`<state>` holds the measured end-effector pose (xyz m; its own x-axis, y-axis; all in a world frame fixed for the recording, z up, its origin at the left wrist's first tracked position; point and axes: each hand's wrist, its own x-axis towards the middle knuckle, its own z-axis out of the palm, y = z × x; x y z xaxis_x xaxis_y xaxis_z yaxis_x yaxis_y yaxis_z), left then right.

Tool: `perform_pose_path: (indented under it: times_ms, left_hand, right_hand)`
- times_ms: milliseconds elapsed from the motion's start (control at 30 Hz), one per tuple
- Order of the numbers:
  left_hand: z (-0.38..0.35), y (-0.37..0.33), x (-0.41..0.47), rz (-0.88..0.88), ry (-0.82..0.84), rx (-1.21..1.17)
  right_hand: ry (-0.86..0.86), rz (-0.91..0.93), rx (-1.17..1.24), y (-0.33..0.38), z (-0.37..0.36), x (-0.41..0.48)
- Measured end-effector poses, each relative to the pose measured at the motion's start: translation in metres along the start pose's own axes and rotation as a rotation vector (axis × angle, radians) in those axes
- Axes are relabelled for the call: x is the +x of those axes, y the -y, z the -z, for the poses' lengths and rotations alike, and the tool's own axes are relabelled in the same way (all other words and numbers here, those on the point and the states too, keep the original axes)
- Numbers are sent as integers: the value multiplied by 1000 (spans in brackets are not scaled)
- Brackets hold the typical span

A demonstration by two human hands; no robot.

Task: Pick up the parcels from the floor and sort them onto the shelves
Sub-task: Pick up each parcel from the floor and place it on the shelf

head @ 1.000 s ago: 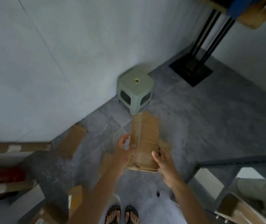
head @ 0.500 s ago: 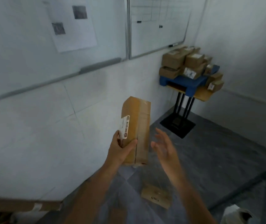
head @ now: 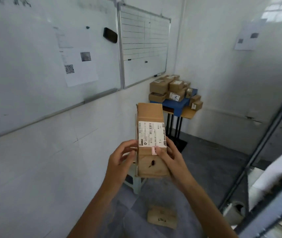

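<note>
both hands hold one brown box (head: 151, 143) up in the air. the left hand (head: 119, 160) grips its left side, the right hand (head: 170, 158) grips its right side, thumb on top by the white label (head: 151, 133).

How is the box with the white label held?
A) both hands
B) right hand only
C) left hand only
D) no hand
A: the left hand and the right hand each grip one side of the box.
</note>
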<state>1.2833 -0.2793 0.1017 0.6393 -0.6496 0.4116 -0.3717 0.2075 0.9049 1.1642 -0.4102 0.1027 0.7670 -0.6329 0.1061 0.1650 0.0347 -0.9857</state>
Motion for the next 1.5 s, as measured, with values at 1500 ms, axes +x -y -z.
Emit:
perform_pose_path:
  times_ms: [1500]
  left_hand:
    - [-494,-194,-321,289,1060,-139]
  right_hand:
    - [-1309,-79,-318,90,401,-645]
